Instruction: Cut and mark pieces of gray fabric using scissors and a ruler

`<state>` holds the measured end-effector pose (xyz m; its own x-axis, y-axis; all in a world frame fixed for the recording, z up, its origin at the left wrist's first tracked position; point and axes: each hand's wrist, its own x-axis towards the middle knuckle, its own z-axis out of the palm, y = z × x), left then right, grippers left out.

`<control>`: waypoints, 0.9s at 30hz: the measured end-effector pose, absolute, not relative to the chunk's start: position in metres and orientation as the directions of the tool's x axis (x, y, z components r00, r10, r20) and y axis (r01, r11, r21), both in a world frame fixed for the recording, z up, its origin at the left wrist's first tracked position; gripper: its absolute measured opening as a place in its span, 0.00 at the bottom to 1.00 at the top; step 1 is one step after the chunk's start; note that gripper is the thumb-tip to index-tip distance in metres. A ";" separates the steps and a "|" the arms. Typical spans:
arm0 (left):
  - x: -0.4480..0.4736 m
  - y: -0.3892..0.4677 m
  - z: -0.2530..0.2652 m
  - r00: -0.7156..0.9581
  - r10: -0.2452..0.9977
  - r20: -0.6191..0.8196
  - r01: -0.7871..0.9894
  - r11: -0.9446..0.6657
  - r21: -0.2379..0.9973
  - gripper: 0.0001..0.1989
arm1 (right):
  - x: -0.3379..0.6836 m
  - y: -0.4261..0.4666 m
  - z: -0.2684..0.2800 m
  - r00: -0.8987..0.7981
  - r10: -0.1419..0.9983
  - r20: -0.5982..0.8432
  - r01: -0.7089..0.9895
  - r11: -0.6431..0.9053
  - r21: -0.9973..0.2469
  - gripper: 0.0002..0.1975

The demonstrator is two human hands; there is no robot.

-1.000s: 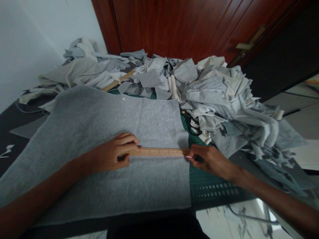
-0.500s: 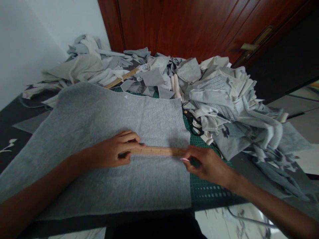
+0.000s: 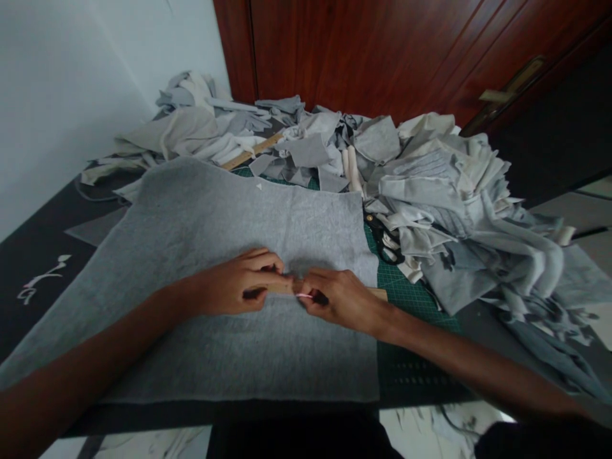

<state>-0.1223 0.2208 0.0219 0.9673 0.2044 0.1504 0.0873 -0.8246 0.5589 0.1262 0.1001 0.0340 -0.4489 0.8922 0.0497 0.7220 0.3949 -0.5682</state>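
Observation:
Grey fabric (image 3: 224,357) lies spread flat across the table. A wooden ruler (image 3: 377,294) rests crosswise on it, its right end reaching past the fabric's edge; the middle is hidden under my hands. My left hand (image 3: 243,284) grips the ruler with thumb and fingers, pressing it onto the cloth. Just to the right, my right hand (image 3: 339,298) pinches a thin pinkish-white piece of tailor's chalk (image 3: 304,295) along the ruler's near edge. The two hands' fingertips are nearly touching.
Heaped grey and off-white fabric scraps (image 3: 430,185) line the back and right. Black-handled scissors (image 3: 385,239) lie beside the fabric on a green cutting mat (image 3: 401,280). Another wooden ruler (image 3: 253,152) sits among the scraps. A wooden door (image 3: 363,57) stands behind the table.
My right hand has slid left along the ruler with the chalk, from near the fabric's right edge to beside my left hand. My left hand stays on the ruler. The view has shifted slightly.

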 end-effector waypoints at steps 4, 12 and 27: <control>-0.122 0.221 0.020 0.963 0.227 0.145 0.104 -0.808 0.580 0.31 | 0.145 0.092 0.036 -0.452 0.891 0.048 0.725 0.398 -0.562 0.03; -0.123 0.221 0.020 0.960 0.249 0.127 0.130 -0.801 0.584 0.27 | 0.202 0.061 0.041 -0.405 0.913 0.059 0.744 0.366 -0.559 0.08; -0.124 0.223 0.016 0.958 0.242 0.151 0.120 -0.822 0.557 0.27 | 0.224 0.033 0.058 -0.335 0.942 0.024 0.761 0.286 -0.582 0.06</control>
